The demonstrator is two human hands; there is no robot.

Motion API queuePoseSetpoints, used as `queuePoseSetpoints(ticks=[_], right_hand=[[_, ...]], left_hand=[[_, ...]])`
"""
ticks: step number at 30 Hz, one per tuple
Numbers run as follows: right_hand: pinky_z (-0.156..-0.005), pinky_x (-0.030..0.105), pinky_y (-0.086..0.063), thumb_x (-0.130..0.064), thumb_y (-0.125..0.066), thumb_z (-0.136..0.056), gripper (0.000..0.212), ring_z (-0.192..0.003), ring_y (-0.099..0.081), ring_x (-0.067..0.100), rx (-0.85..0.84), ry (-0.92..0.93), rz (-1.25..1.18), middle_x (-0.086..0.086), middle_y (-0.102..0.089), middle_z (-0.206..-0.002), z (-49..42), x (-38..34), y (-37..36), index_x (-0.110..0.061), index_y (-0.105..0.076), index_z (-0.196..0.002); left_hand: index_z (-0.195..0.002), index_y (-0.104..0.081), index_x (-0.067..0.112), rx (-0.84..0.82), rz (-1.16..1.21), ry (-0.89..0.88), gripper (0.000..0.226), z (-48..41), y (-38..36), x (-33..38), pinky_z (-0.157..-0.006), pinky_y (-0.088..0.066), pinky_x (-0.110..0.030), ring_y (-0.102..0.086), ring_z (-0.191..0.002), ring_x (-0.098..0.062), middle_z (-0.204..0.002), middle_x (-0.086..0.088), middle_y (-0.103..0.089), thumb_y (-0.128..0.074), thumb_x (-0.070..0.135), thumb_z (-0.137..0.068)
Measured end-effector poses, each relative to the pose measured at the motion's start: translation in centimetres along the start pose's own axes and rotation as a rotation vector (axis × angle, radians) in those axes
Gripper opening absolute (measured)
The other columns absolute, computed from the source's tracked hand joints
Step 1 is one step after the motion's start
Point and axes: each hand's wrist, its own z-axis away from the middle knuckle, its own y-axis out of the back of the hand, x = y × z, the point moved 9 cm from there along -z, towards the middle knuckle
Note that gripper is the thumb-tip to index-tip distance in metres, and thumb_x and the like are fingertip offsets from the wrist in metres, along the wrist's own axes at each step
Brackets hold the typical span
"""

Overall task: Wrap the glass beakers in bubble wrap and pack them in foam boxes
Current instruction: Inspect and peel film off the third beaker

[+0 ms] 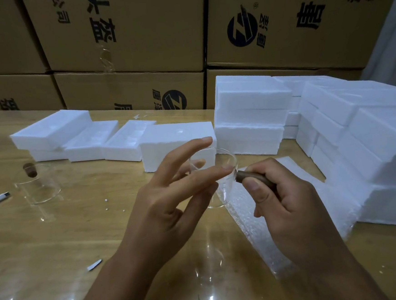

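– Glass as thin as that beaker (225, 164) worries me. How would you say it handles?

– Light and rigid, but brittle and slick. The clear wall gives bare skin little to bite on, and I'd guess one knock on the rim would chip it. I'd take it round the body, low on the wall, and never by the lip.

– Where is it just now?

– Up off the surface (80, 230), between the two hands. It's just above the sheet of bubble wrap (257, 225) and in front of the nearest foam box (167, 140). It looks tilted, though through clear glass I can't tell how far.

– And the left hand (172, 199)?

– Fingers long and fanned apart, nearly straight. The fingertips (224, 170) steady the wall rather than clutch it. One finger shows through the glass, but I can't say whether it's inside or behind.

– The right hand (288, 202)?

– Curled tight round a short brown cylinder (245, 177), thumb on top. The cylinder's end is right against the beaker near its rim. What that piece is, I can't make out.

– So nothing's wrapped yet?

– Not this one, by the look of it. The wrap lies flat underneath. A second beaker (39, 188) stands bare, well off to the left. My guess is it should go down onto the wrap gently, with both hands close to the glass
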Motion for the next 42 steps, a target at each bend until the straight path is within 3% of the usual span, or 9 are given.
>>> queuePoseSetpoints(ticks=[4,7,10,15,19,25,31,36,42], right_hand=[[-0.056,0.033,-0.05,-0.035,-0.05,-0.094,0.012,-0.065,-0.061,0.013,-0.011,-0.014,-0.041,-0.017,-0.063,-0.071,0.0,0.1,-0.1,-0.034,-0.062,-0.093],[-0.054,0.026,-0.051,-0.034,-0.05,-0.093,0.012,-0.063,-0.061,0.011,-0.022,-0.022,-0.091,-0.02,-0.062,-0.068,-0.1,0.1,-0.2,-0.036,-0.062,-0.093],[-0.055,0.013,-0.047,-0.032,-0.049,-0.094,0.013,-0.062,-0.061,0.009,-0.033,-0.026,-0.139,-0.023,-0.061,-0.066,-0.1,0.1,-0.3,-0.037,-0.061,-0.093],[-0.057,0.015,-0.048,-0.034,-0.05,-0.093,0.013,-0.06,-0.06,0.012,-0.035,-0.032,-0.179,-0.018,-0.062,-0.065,-0.1,0.1,-0.4,-0.036,-0.062,-0.094],[-0.057,0.016,-0.049,-0.035,-0.049,-0.094,0.012,-0.061,-0.061,0.012,-0.034,-0.014,-0.172,-0.02,-0.062,-0.067,0.0,0.0,-0.4,-0.038,-0.061,-0.095],[-0.058,0.015,-0.048,-0.044,-0.047,-0.093,0.017,-0.063,-0.062,0.014,-0.032,-0.005,-0.163,-0.018,-0.061,-0.069,-0.1,-0.1,-0.2,-0.036,-0.062,-0.097],[-0.058,0.011,-0.046,-0.03,-0.051,-0.096,0.014,-0.064,-0.062,0.01,-0.055,0.0,-0.163,-0.025,-0.061,-0.071,0.0,0.1,-0.4,-0.032,-0.064,-0.099],[-0.058,0.01,-0.046,-0.029,-0.051,-0.096,0.014,-0.067,-0.062,0.007,-0.086,0.01,-0.138,-0.027,-0.061,-0.073,0.0,-0.1,-0.6,-0.029,-0.065,-0.1],[-0.058,0.029,-0.051,-0.042,-0.047,-0.095,0.021,-0.068,-0.061,0.013,-0.099,0.028,-0.055,-0.019,-0.063,-0.077,0.1,-0.2,-0.6,-0.033,-0.064,-0.101]], left_hand=[[-0.118,-0.068,0.019,0.047,-0.048,-0.027,0.025,-0.1,0.5,0.4,-0.094,-0.05,-0.024,-0.065,-0.106,-0.01,-0.137,-0.006,-0.055,-0.062,0.015,-0.094],[-0.113,-0.067,0.02,0.099,-0.08,-0.053,0.022,-0.2,1.0,0.7,-0.095,-0.046,-0.018,-0.056,-0.119,0.003,-0.133,-0.008,-0.057,-0.065,0.017,-0.091],[-0.11,-0.068,0.023,0.15,-0.059,-0.042,0.021,-0.1,1.4,0.6,-0.093,-0.051,-0.029,-0.058,-0.121,-0.009,-0.134,-0.005,-0.057,-0.068,0.021,-0.089],[-0.109,-0.066,0.013,0.197,-0.035,-0.004,0.023,0.1,1.7,0.5,-0.089,-0.052,-0.03,-0.065,-0.104,-0.02,-0.132,-0.006,-0.058,-0.069,0.023,-0.089],[-0.113,-0.066,0.016,0.21,0.058,0.063,0.028,0.3,1.6,-0.4,-0.081,-0.057,-0.04,-0.067,-0.106,-0.029,-0.133,-0.01,-0.057,-0.071,0.028,-0.088],[-0.123,-0.06,0.011,0.224,0.092,0.146,0.047,0.5,1.4,-1.4,-0.08,-0.058,-0.045,-0.072,-0.097,-0.026,-0.138,-0.01,-0.053,-0.069,0.042,-0.089],[-0.129,-0.06,0.013,0.161,0.125,0.263,0.052,0.7,0.8,-2.5,-0.084,-0.052,-0.032,-0.067,-0.104,-0.029,-0.14,-0.001,-0.053,-0.067,0.042,-0.086],[-0.13,-0.058,0.027,0.085,0.155,0.373,0.05,0.9,0.3,-3.2,-0.084,-0.052,-0.037,-0.063,-0.102,-0.026,-0.119,0.008,-0.065,-0.062,0.044,-0.083],[-0.125,-0.06,0.027,0.002,0.188,0.406,0.048,1.0,-0.3,-3.3,-0.086,-0.051,-0.035,-0.061,-0.11,-0.02,-0.115,0.012,-0.066,-0.058,0.041,-0.08]])
